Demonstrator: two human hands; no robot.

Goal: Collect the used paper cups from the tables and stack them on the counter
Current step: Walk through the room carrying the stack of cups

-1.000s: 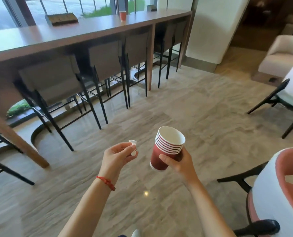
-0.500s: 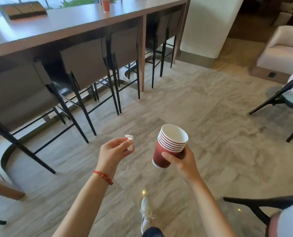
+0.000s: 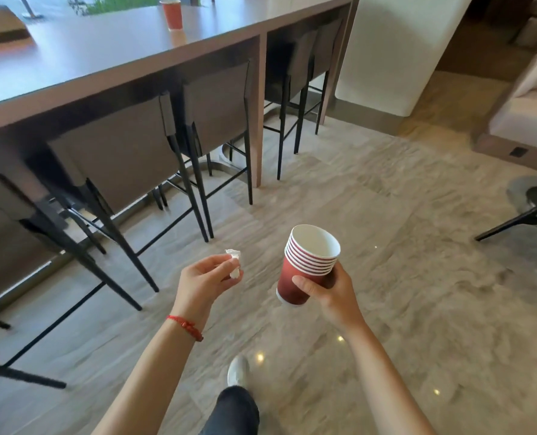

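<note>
My right hand [image 3: 333, 288] grips a stack of several nested red paper cups [image 3: 304, 268] with white insides, tilted slightly to the right over the floor. A small crumpled white paper scrap [image 3: 234, 262] is pinched between the fingers and thumb of my left hand [image 3: 206, 282], which wears a red string bracelet at the wrist. One more red paper cup [image 3: 172, 14] stands upright on the long brown bar table [image 3: 110, 58] at the far upper left, well out of reach of both hands.
Dark high stools [image 3: 126, 158] with thin black legs are tucked under the bar table on the left. A white pillar [image 3: 395, 51] rises ahead. A beige armchair [image 3: 530, 108] and a black chair leg [image 3: 524, 219] are on the right. Marble floor lies ahead.
I have walked forward along the bar table; the stools and the cup on the table are closer. Both hands keep the same hold on the scrap and the cup stack.
</note>
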